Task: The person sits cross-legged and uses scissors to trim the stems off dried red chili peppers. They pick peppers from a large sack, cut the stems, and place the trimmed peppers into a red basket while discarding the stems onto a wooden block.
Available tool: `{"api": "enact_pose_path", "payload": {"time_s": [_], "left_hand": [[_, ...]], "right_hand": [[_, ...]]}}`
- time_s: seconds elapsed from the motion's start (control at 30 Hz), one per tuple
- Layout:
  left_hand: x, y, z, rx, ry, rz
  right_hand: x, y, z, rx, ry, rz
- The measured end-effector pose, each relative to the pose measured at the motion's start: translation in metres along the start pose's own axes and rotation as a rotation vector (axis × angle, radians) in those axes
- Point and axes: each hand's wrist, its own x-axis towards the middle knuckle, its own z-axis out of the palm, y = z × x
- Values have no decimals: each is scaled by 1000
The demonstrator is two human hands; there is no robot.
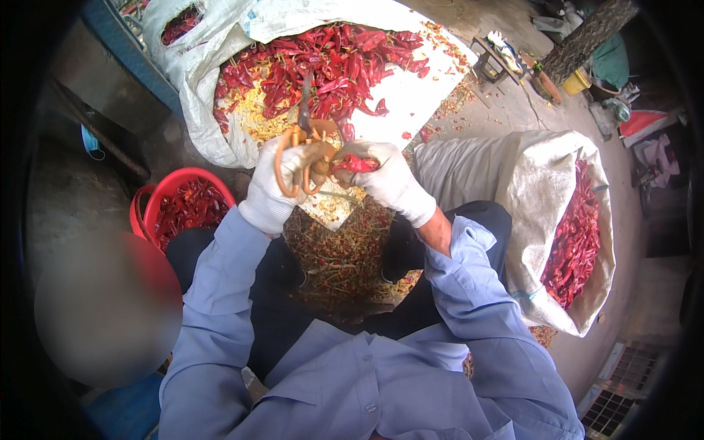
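My left hand (283, 173), in a white glove with brown-stained fingers, holds scissors (306, 104) by their orange-wrapped loop handles, the dark blades directed away from me. Close beside it, my right hand (382, 173), gloved in the same way, grips red dried chili pieces (356, 164) between thumb and fingers. Just beyond both hands, a heap of dried red chilies (335, 66) lies on a white board (423, 107) and partly on a white woven sack (203, 104). Yellow seeds (256, 113) are scattered at the heap's left side.
A red bucket (220, 184) of chilies stands by my left knee. At my right, an open woven sack (517, 176) holds more chilies. Stems and seeds (335, 247) litter the ground between my feet. A small wooden stool (489, 60) and a tree trunk (583, 41) are at the upper right.
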Motion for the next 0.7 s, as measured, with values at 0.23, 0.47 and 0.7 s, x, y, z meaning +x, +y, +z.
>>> {"api": "enact_pose_path", "payload": {"time_s": [0.23, 0.47, 0.7], "left_hand": [[1, 10, -9, 21, -48, 38], [-11, 23, -8, 823, -68, 178], [-23, 27, -1, 1208, -162, 437]], "right_hand": [[0, -8, -4, 349, 16, 162], [-2, -32, -37, 248, 156, 180], [-5, -26, -51, 81, 272, 160]]}}
